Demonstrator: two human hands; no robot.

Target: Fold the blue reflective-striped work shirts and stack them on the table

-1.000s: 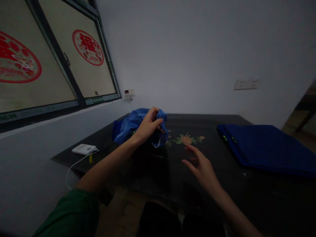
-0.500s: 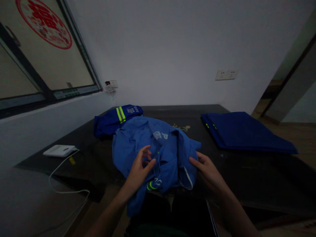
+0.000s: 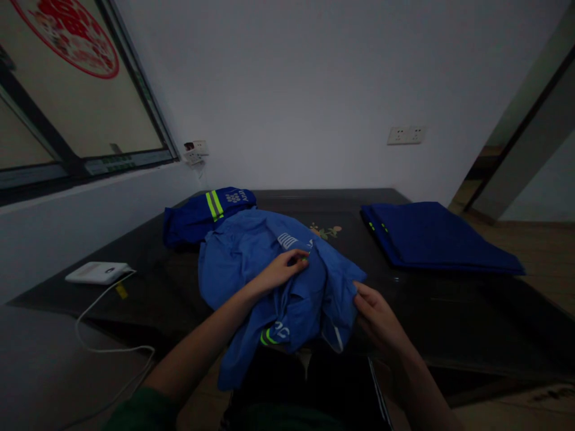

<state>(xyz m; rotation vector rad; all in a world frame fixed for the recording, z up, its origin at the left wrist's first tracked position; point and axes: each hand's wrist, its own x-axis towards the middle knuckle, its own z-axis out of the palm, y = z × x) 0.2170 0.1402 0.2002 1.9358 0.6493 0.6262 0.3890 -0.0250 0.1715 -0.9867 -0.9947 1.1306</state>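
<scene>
The light blue shirt point(image 3: 238, 245) lies crumpled at the table's point(image 3: 431, 317) near middle, unflattened. The right hand point(image 3: 378, 310) pinches its right edge; the left hand's point(image 3: 279, 272) fingertips gather on it, grip unclear. Folded cloth point(image 3: 435, 236) lies right, bunched garment point(image 3: 188, 226) far left.

This looks like a room in a home, plainly kept. A round red decorative sticker point(image 3: 74, 36) brightens the framed window point(image 3: 96, 114), and the pale wall point(image 3: 291, 90) carries ordinary household sockets point(image 3: 405, 135). The dark, glossy counter point(image 3: 422, 317) has a painted flower motif point(image 3: 326, 231) (a domestic touch, more parlour than workshop), with a white device point(image 3: 96, 273) and its cord point(image 3: 83, 344) at one end. To the right, an opening shows wood-look flooring point(image 3: 539, 254).
</scene>
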